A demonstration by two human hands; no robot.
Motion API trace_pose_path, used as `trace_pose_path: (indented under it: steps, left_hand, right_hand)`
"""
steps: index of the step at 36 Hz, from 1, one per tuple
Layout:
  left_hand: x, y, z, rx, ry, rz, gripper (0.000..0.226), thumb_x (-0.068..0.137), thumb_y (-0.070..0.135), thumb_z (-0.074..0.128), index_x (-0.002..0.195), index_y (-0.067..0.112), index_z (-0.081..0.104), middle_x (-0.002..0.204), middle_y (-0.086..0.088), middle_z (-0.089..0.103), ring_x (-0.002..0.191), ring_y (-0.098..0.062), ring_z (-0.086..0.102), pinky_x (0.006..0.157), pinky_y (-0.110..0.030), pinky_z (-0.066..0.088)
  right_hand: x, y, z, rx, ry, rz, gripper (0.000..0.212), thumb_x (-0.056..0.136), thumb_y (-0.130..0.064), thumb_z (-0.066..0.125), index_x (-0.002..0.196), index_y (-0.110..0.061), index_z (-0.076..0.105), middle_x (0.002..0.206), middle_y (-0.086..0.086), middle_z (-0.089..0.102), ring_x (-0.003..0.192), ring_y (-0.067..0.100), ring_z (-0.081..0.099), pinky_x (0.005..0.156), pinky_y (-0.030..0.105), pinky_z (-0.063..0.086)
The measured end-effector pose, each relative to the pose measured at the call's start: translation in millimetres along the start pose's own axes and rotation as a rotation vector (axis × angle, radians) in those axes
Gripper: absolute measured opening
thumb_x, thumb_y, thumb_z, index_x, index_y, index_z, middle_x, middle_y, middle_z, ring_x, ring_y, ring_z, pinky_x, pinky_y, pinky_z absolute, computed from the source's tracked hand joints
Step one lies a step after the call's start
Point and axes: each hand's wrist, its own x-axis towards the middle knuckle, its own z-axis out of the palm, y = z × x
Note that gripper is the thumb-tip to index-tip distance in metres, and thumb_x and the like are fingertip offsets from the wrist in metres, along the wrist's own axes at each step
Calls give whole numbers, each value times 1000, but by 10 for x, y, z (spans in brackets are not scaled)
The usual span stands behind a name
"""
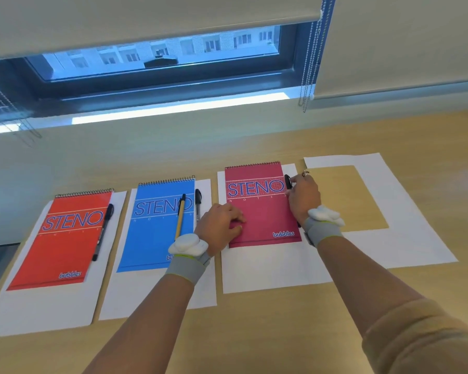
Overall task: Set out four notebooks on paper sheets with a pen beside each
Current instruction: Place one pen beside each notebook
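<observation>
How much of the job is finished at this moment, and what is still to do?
Done: the orange notebook and the blue notebook each lie on a sheet, with black pens. In hand: the right hand sets a black pen beside the red notebook; the left hand steadies it. Left: the tan notebook has no pen; the yellow pen lies on the blue cover.

Four white paper sheets lie on the wooden worktop [254, 333]: the leftmost [46, 306], the second [157, 290], the third [268, 268] and the rightmost [416, 225]. There are four spiral-bound notebooks: one orange [62, 238], one blue [152, 233], one crimson [260, 206] and one tan, showing a plain cover [346, 198]. There are four pens: three black ones [103, 230] [198, 205] [288, 182] and one yellow with a black cap [180, 217]. Two hands are in view, the left hand [222, 225] and the right hand [304, 197].
</observation>
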Motion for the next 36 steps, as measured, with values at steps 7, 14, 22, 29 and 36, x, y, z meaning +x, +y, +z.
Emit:
trace_pose_path:
  steps: [7,14,22,29,36]
  left_hand:
    - [-10,17,15,2,-6,-9,27,89,23,56,115,20,61,126,3,55,117,-19,43,100,-36,41]
    - [-17,38,4,6,-22,-18,29,88,25,57,117,20,59,128,2,53,120,-19,41,101,-35,39]
    - [-51,38,43,14,8,-18,39,88,30,57,126,22,53,138,1,44,127,-20,36,106,-39,37]
    - [-71,30,100,16,3,-39,45,88,38,57,129,23,50,141,4,41,130,-18,32,108,-37,31]
    - [-64,33,100,21,4,-49,45,87,37,57,130,23,50,140,3,41,130,-18,32,109,-37,30]
  right_hand:
    - [-50,32,-26,-26,-6,-46,34,91,-6,53,124,-1,53,131,20,51,115,36,52,90,37,42]
    - [-53,92,-74,-26,39,-123,29,89,-8,52,116,1,56,122,21,54,106,38,55,88,40,43]
    - [-81,270,-143,-226,214,-76,38,88,-23,52,125,-12,50,134,13,48,126,35,37,97,44,33]
    - [-119,490,-80,-268,107,-68,47,94,-29,45,136,-10,40,149,11,35,139,34,25,108,45,25]
    - [-196,460,-75,-279,120,-112,44,90,-25,50,133,-15,45,149,13,34,140,36,23,109,49,21]
